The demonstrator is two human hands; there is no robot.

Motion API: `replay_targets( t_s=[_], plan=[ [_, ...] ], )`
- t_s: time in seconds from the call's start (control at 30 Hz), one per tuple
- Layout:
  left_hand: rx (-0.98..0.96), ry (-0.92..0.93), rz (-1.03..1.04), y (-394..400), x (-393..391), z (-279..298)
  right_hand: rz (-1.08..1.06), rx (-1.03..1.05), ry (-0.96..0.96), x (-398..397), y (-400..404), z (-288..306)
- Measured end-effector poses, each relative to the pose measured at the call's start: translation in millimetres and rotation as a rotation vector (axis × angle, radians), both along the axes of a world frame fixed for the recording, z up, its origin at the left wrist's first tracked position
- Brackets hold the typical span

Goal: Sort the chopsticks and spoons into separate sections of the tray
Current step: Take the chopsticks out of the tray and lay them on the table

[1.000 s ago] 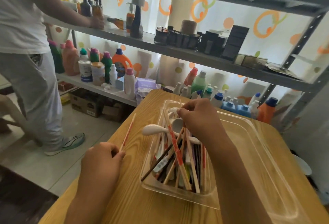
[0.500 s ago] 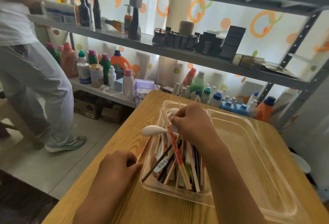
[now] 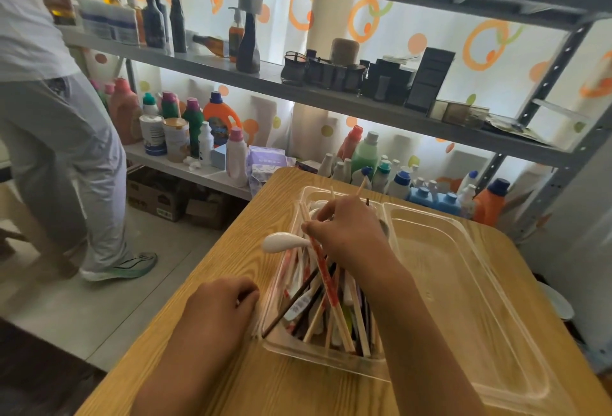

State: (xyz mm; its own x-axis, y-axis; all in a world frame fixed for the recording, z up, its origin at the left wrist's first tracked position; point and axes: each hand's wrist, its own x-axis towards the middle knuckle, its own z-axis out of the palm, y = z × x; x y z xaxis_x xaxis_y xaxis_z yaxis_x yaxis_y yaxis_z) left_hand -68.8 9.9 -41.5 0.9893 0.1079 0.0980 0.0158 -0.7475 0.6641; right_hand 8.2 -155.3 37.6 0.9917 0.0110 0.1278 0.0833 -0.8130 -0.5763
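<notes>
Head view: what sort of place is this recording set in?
Probably a storeroom or staged household-goods room: grey metal shelving crowded with detergent bottles, cardboard boxes beneath, and a small wooden table.

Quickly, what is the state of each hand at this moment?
Left hand: fingers curled beside the tray; whether it holds anything cannot be told.
Right hand: pinching chopsticks in the left section.

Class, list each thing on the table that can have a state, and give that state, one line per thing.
Clear tray: left section full of mixed utensils, right section empty.
Chopsticks: piled unsorted in the left section.
White spoon: bowl sticking out over the tray's left rim.
Right hand: in the left section, fingers pinching chopsticks.
Left hand: curled, resting on the table beside the tray; whether it holds anything is hidden.
</notes>
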Motion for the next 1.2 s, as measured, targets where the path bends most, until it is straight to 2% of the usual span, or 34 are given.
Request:
replay_targets(
  t_s=[0.23, 0.5, 0.63, 0.77, 0.93, 1.03, 1.2],
  plan=[
    [-0.03, -0.137, 0.03, -0.6, -0.4, 4.4, -0.009, -0.079, 0.04, 0.0, -1.6, -1.7],
    [-0.125, -0.247, 0.101, -3.2, -3.4, 10.1, 0.017, -0.048, 0.048, -1.4, 0.5, -2.5],
    [-0.233, -0.244, 0.113, -4.6, -6.6, 13.1, 0.072, 0.068, 0.083, -3.4, -2.7, 8.7],
    [-0.545, -0.216, 0.081, -6.2, -10.7, 17.4, 0.129, 0.234, 0.033, -9.6, -13.0, 27.6],
    [-0.783, -0.207, -0.036, -8.6, -18.0, 30.2, 0.115, 0.509, -0.022, -17.9, -24.1, 44.2],
    [-0.858, -0.209, -0.115, -10.1, -22.9, 37.8, 0.102, 0.679, 0.01, -20.9, -24.4, 49.0],
    [-0.938, -0.199, -0.17, -11.1, -26.3, 44.8, 0.102, 0.757, 0.049, -21.5, -22.7, 49.6]
  ],
)
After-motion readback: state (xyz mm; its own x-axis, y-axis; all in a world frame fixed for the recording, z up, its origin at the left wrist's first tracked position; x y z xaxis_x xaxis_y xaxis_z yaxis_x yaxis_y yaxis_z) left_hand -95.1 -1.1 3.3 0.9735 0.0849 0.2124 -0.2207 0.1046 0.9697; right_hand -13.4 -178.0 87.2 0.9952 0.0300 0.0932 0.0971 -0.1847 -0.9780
